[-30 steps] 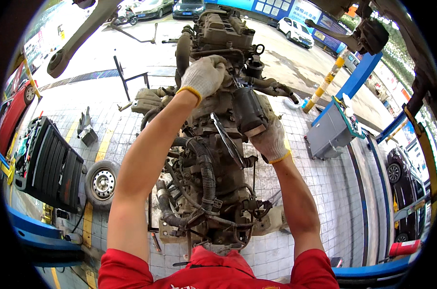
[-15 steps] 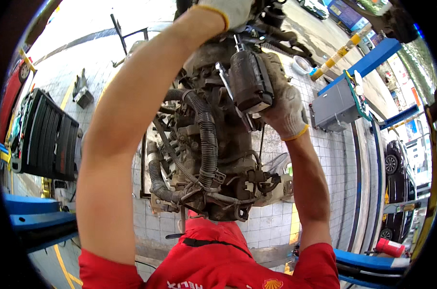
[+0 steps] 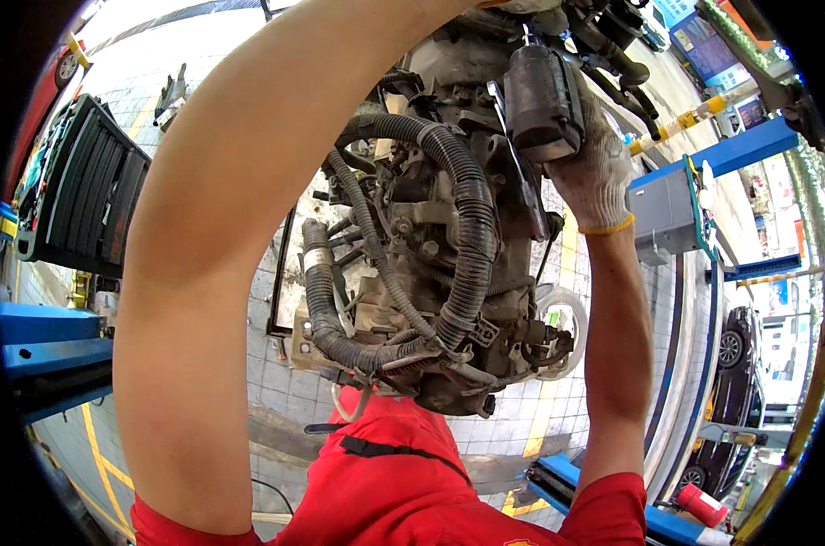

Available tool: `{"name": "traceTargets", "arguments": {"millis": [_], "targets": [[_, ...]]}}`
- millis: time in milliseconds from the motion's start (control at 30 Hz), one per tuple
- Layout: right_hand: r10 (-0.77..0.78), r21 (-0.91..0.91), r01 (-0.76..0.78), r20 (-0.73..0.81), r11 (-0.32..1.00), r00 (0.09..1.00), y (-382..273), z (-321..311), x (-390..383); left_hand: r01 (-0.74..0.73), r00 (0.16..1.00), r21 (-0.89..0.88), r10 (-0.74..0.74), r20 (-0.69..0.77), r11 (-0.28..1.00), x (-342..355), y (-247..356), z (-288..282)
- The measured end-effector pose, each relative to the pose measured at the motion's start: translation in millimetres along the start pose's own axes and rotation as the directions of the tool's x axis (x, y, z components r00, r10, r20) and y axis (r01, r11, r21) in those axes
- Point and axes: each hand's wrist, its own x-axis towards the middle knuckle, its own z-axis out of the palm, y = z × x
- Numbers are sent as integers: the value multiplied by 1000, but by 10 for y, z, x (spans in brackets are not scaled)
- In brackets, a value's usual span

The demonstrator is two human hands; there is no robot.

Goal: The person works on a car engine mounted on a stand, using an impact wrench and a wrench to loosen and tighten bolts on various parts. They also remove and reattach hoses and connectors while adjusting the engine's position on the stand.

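My right hand (image 3: 594,168), in a white knit glove, is wrapped round a black cylindrical power tool (image 3: 541,105) whose metal tip points up at the engine (image 3: 430,246). A long silver wrench-like bar (image 3: 512,150) lies just left of the tool, over the engine. My left hand (image 3: 521,7), also gloved, is at the top edge above the tool, with its fingers out of sight; the forearm crosses the upper left. Thick black corrugated hoses (image 3: 467,227) loop over the middle of the engine assembly.
A black tool cart (image 3: 75,191) stands at the left above blue lift beams (image 3: 53,328). At the right are a grey cart (image 3: 658,218), a blue post (image 3: 740,146), a dark car (image 3: 740,382) and a red canister (image 3: 699,500). Yellow lines mark the tiled floor.
In the picture, my right hand with the tool and the engine's upper part have shifted up and right. My left hand has risen to the top edge and is now mostly out of view.
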Motion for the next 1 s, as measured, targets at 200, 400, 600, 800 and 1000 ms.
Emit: {"name": "traceTargets", "arguments": {"millis": [200,400,600,800,1000], "targets": [[38,81,-40,21,996,999,84,35,-20,4,1000,-6,-4,18,1000,-16,-4,14],[-6,24,5,15,1000,1000,-38,-11,-17,-56,997,-6,56,-56,998,-23,-27,51],[-105,-55,104,-13,993,994,-62,-95,24,25,996,19,-23,-84,1000,88,-31,120],[118,60,-121,62,991,991,-53,-106,-62,215,971,105,-201,-126,971,91,318,149],[203,-171,-164,244,972,948,-118,-112,25,383,890,243,-286,-355,891,359,335,484]]}}
